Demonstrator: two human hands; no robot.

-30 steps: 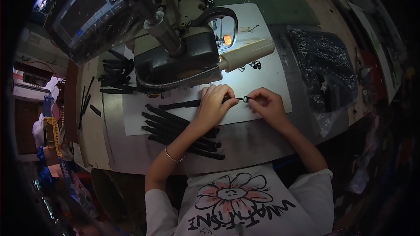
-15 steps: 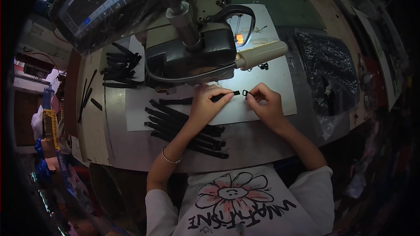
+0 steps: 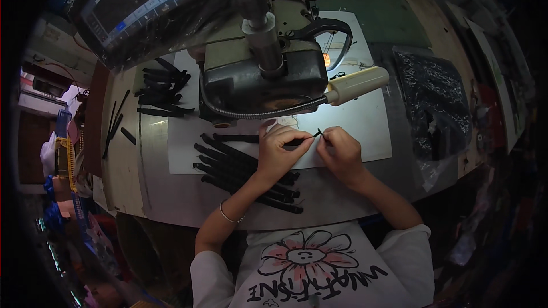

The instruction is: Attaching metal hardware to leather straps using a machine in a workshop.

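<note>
A pile of black straps (image 3: 245,174) lies on the desk (image 3: 154,188) nearest the person, under the left wrist. Just beyond, the left hand (image 3: 279,151) and right hand (image 3: 341,154) pinch the two ends of one thin black strap (image 3: 305,138) between fingertips, over a white sheet (image 3: 365,125). Right of it lies a clear bag of black pieces (image 3: 434,102). Behind stands the sewing machine (image 3: 262,74), and beyond it a screen (image 3: 142,0).

- Sewing machine (image 3: 257,74), cream/dark, centre back of worktable (image 3: 148,194)
- Control panel w/ screen (image 3: 137,5) upper left, under clear plastic
- Cream lamp head (image 3: 357,85) on flex gooseneck, just right of machine
- Heap of black strap pcs (image 3: 162,88) left of machine
- Clear bag w/ black parts (image 3: 434,102) far right
</note>
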